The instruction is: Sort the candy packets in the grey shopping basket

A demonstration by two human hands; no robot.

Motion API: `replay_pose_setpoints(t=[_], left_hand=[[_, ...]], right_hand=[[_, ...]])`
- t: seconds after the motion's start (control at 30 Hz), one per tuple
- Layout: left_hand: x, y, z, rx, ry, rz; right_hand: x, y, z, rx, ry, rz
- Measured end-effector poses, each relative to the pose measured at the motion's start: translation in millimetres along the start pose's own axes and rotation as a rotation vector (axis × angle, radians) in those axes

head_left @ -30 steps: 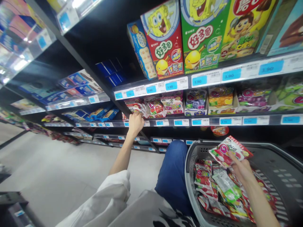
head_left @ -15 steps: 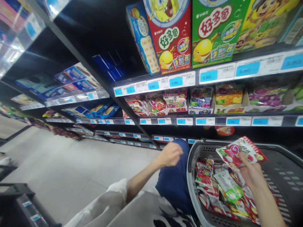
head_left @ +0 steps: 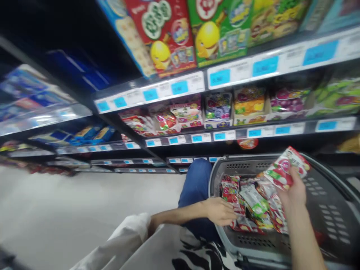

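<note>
A red and white candy packet [head_left: 287, 168] is gripped in my right hand [head_left: 295, 189], held tilted above the basket. My left hand [head_left: 221, 210] reaches over the near-left rim of the grey shopping basket [head_left: 329, 210], palm down, fingers loosely stretched out and holding nothing. Its fingertips are beside a red candy packet [head_left: 231, 191] at the basket's left side. Inside, a white and green packet [head_left: 254, 199] lies on top of several more, mostly red packets. My right forearm hides part of the basket's inside.
Facing me is a shelf with packets of candy in open cartons [head_left: 249, 103]. Above it stand a red snack box [head_left: 168, 37] and a green one [head_left: 219, 33]. Price labels line the shelf edge [head_left: 242, 77]. My bent knee [head_left: 194, 180] touches the basket's left side; pale floor [head_left: 112, 195] extends left.
My left hand has moved right and down to the basket, its fingers loosening. The packet in my right hand has turned more upright. The view has shifted to the right.
</note>
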State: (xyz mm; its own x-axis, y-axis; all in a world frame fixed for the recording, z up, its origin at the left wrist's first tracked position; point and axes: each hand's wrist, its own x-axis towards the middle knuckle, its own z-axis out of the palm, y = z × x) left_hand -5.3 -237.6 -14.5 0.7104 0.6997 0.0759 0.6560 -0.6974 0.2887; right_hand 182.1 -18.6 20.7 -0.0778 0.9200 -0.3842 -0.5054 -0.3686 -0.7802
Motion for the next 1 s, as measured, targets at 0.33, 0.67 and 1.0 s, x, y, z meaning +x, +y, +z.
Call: replay_pose_setpoints(t=[0.33,0.67,1.0], left_hand=[[-1.7,12.0,11.6,-0.026,0.155,-0.058],[-4.3,32.1,10.2,-0.112,-0.384,0.077],[-9.4,50.9,17.8,-0.028,-0.244,0.417]], right_hand=[[11.3,-13.0,-18.5,0.187,-0.066,0.046],[-6.4,24.0,-44.2,0.12,0.002,0.043],[-20.1,-4.5,-111.5,0.202,0.175,-0.018]])
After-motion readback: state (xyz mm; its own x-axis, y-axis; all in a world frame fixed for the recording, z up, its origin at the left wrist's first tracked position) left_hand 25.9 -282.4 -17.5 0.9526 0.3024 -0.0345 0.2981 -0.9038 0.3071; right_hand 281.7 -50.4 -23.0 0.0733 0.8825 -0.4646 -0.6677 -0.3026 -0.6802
